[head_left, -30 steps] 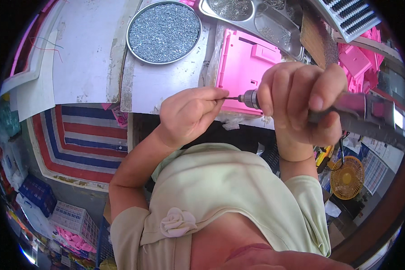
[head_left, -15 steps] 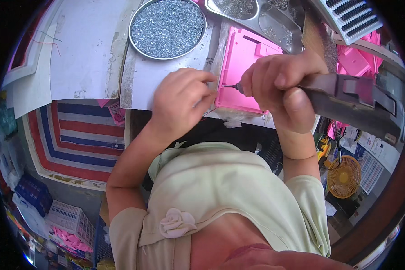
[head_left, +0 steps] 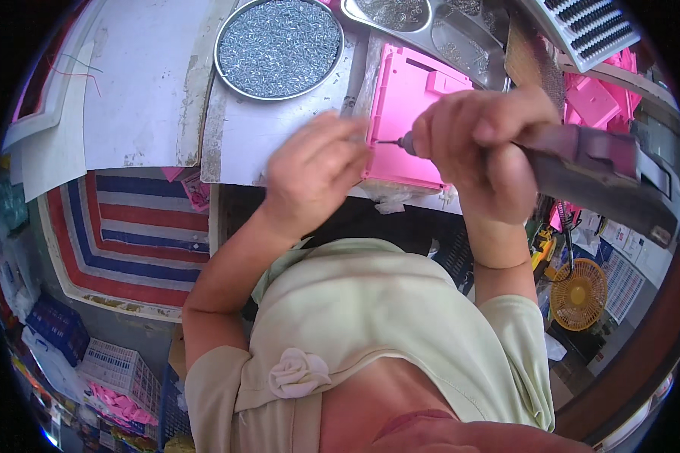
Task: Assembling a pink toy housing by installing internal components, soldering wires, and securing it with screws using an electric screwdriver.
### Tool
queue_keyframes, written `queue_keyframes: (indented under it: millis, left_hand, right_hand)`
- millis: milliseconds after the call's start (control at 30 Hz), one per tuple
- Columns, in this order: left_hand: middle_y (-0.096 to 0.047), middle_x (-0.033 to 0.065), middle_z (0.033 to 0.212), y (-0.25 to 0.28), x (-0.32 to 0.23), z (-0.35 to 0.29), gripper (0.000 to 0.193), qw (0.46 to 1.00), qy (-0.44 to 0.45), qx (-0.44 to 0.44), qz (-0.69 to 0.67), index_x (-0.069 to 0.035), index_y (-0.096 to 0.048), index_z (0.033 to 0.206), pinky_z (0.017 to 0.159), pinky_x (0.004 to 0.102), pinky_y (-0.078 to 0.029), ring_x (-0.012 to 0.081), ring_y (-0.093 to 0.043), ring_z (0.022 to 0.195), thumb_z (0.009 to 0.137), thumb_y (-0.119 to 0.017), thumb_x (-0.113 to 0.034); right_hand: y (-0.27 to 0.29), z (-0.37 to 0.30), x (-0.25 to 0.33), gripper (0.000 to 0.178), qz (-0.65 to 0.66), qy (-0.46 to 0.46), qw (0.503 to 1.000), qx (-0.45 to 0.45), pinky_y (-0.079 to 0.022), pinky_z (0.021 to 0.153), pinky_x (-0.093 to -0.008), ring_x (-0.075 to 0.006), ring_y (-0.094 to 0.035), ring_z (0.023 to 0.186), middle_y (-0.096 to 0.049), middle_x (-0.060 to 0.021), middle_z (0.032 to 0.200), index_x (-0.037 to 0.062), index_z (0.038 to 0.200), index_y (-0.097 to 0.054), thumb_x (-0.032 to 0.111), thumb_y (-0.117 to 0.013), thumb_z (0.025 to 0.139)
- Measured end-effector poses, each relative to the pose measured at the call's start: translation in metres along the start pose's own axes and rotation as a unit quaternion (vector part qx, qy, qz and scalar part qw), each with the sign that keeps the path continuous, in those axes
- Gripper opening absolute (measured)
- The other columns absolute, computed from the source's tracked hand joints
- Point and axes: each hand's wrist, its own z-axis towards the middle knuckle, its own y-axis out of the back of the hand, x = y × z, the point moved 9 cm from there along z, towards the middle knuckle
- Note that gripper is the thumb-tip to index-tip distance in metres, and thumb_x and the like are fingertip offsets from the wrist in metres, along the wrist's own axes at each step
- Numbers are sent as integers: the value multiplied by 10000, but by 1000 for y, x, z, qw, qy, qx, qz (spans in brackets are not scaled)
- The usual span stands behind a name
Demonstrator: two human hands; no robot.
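Note:
My right hand (head_left: 480, 147) is wrapped round a dark electric screwdriver (head_left: 597, 170), held nearly level. Its thin bit points left, over the left side of a pink plastic panel (head_left: 409, 94) with raised edges. Close to the bit's tip is my left hand (head_left: 317, 166), blurred by motion, its fingers curled together at the panel's left edge. Whatever is between those fingertips is too small and smeared to make out. A round metal tray (head_left: 219, 64) full of small silvery screws stands beyond my left hand.
Behind the panel lies a divided metal tray (head_left: 461, 38) with small metal parts. A white rack (head_left: 574, 30) of black pieces stands at the far right, near more pink parts (head_left: 593, 102). A yellow basket (head_left: 578, 294) sits lower right; a striped sheet (head_left: 143, 234) lies left.
My left hand has moved to the right, towards the bit's tip and the panel's edge. My right hand and the screwdriver have shifted slightly right.

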Motion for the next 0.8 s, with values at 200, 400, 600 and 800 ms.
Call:
queue_keyframes:
  millis: [200,400,600,800]
  left_hand:
    - [-687,71,829,31,27,-2,131,993,87,-14,81,-62,-660,851,741,391,-492,292,-655,764,803,-780,-39]
    - [-563,41,708,10,23,-3,193,990,51,96,88,-89,-592,782,700,396,-375,275,-551,676,774,-785,-96]
    - [-662,2,825,-2,2,3,167,991,-4,88,100,-109,-658,874,840,401,-369,210,-627,789,768,-788,-102]
    - [-712,-7,890,-6,-3,2,193,994,-19,76,80,-118,-682,898,881,405,-360,182,-653,831,750,-804,-90]
  right_hand:
    - [5,-4,-18,197,-189,-30,981,33,-462,569,-371,-158,-458,514,-488,-41,598,57,946,-486,186,-635,957]
    - [-19,-6,-22,188,-222,-49,971,77,-461,554,-357,-180,-480,546,-498,-62,606,51,856,-467,59,-650,898]
    - [-3,-3,-15,227,-113,-26,991,71,-458,529,-330,-167,-498,526,-536,-50,636,43,919,-552,168,-739,894]
    - [-10,-3,14,320,11,20,1000,13,-467,519,-333,-147,-492,505,-523,-24,632,71,958,-555,342,-723,936]
